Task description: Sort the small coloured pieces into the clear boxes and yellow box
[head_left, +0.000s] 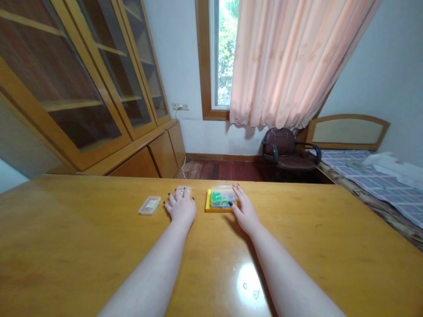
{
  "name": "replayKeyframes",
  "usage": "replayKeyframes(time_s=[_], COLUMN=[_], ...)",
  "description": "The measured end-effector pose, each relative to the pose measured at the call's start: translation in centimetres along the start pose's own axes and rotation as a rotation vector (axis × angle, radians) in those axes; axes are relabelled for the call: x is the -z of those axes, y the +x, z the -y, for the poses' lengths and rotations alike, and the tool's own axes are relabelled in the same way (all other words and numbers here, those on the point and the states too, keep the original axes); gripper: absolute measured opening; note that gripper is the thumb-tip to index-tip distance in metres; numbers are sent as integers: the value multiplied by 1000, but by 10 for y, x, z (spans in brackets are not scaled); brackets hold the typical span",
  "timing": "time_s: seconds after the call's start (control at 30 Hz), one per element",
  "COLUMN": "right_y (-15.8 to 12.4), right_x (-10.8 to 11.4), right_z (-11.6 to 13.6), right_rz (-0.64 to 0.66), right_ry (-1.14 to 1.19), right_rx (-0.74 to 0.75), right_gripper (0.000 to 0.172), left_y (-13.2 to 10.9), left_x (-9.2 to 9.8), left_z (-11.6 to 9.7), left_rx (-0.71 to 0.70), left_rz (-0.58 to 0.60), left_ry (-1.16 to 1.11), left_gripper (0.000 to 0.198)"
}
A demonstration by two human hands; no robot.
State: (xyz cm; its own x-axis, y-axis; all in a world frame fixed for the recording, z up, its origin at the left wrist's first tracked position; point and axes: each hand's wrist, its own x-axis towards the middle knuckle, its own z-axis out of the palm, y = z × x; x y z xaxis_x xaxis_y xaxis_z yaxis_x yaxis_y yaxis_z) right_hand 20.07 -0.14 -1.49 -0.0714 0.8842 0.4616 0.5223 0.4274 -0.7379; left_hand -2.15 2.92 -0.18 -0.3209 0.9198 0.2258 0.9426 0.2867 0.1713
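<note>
Left grip (180,209): fingers spread over small box (188,189); hold unclear. Right grip (243,211): spans right end of clear box (220,198), atop yellow base (208,207) on counter (99,246); squeeze unclear. Light, level pressure suits thin plastic.

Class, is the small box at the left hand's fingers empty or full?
Not empty: pale pieces show in the small box. Whether it is full, I cannot tell; the left hand hides part.
</note>
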Motion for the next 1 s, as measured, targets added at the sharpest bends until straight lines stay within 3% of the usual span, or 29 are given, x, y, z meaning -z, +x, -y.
replayKeyframes(time_s=[0.2,0.37,0.43,0.57,0.77,0.87,1.0], right_y=[0,1,1,1,1,1,1], right_x=[4,4,3,3,2,-1,-1], right_z=[3,4,4,5,3,0,0], right_rz=[21,-20,-37,-41,-35,-55,-63], right_ry=[-16,-49,-70,-105,-133,-127,-116], right_rx=[57,66,48,19,48,71,91], right_gripper=[40,37,36,34,38,39,40], left_y=[5,3,0,-11,-20,-19,-18], left_x=[-5,6,12,19,17,14,7], left_z=[6,0,-4,-10,-19,-20,-20], left_rx=[55,23,-76,-408,-830,-921,-833], left_rz=[32,-26,-115,-242,-115,-90,-76], left_ry=[-80,-245,-332,-495,-605,-620,-662], left_gripper=[46,40,41,44,39,40,55])
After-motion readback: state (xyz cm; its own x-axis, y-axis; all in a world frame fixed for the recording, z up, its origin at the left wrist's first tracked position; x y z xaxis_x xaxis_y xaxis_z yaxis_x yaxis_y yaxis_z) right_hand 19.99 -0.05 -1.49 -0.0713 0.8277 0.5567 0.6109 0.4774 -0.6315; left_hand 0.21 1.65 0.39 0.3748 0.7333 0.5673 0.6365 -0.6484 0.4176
